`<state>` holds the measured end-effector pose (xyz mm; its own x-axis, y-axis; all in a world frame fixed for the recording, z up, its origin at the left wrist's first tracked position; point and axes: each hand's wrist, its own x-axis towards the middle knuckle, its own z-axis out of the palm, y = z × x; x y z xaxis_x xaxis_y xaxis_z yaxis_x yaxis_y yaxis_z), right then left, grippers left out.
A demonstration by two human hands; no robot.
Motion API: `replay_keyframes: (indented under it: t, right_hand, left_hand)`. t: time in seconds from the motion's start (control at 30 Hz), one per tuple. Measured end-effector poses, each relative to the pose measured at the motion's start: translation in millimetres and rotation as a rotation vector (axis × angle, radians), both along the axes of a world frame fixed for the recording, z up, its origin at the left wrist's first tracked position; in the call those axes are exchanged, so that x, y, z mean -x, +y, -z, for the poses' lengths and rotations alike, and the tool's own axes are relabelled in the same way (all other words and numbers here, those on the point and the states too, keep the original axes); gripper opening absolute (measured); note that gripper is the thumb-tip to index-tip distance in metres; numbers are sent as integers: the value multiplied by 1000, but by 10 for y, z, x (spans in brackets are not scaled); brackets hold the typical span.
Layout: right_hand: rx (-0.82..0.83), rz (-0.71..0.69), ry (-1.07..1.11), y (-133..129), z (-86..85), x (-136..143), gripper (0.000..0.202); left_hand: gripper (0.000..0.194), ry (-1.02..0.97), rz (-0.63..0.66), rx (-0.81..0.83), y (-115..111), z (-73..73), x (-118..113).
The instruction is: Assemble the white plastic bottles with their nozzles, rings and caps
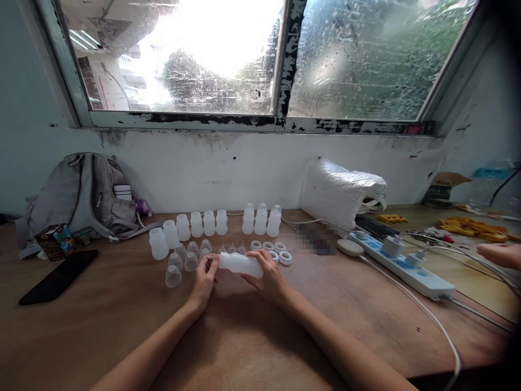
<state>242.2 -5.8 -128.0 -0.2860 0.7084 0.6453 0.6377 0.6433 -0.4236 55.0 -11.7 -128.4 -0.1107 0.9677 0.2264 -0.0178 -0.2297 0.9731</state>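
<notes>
A frosted white bottle lies sideways between my hands, its neck pointing left. My right hand is wrapped round its base end. At the neck, my left hand pinches a small clear piece, hard to make out. Behind are several clear caps on the left, a few clear nipples in the middle and several white rings on the right. Farther back stand a row of open frosted bottles and three capped bottles.
A grey backpack, a small box and a black phone are at the left. On the right are a white foil bag, a power strip with cables, yellow items and another person's hand.
</notes>
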Motion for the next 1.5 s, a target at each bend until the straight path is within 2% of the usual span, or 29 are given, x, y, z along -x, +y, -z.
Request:
replay_keyframes:
  t: [0.1,0.3,0.43,0.57,0.7,0.8,0.9,1.03,1.1,1.17,1.23,1.33,1.4,1.5]
  right_hand:
    - [38,-9,19,3,-18,-22,36]
    - [278,-71,77,16,-44,-50,33]
    - [238,-73,50,6,-43,-41,34]
    - [209,-83,3,0,-35,-41,36]
    - [167,-79,-13,-10,-35,-36,38]
    - [170,-79,30,-29,-68,-35,38]
    - [337,-99,135,-27,-105,-55,33]
    - [830,-178,335,21,-95,-88,45]
    - [946,-205,376,40,-69,-86,49]
    - [870,-165,367,41,-48,-70,44]
    - [688,-113,327,27,-41,-49,38]
    - [463,-106,273,-1,-56,-31,36]
    - [401,-108,260,-11,-68,-33,37]
    - [356,-114,256,-14,-75,-43,38]
  left_hand:
    - [30,-15,43,5,8,-8,28]
    - [33,-126,202,24,30,-35,104]
    - [30,-205,146,61,74,-23,139]
    - [40,-283,180,77,105,-28,165]
    - [36,-162,80,169,118,-23,165]
    - [37,-88,149,279,116,-10,153]
    - [32,-86,223,193,87,-27,145]
    - [28,-105,269,34,25,-86,134]
    - [29,-129,280,15,11,-102,125]
    - [31,-137,254,84,17,-97,118]
    - [35,-127,230,230,38,-75,115]
    - [39,-139,288,389,65,-33,113]
    - [38,-165,335,386,62,-12,104]
    - [38,-191,319,347,32,-3,82]
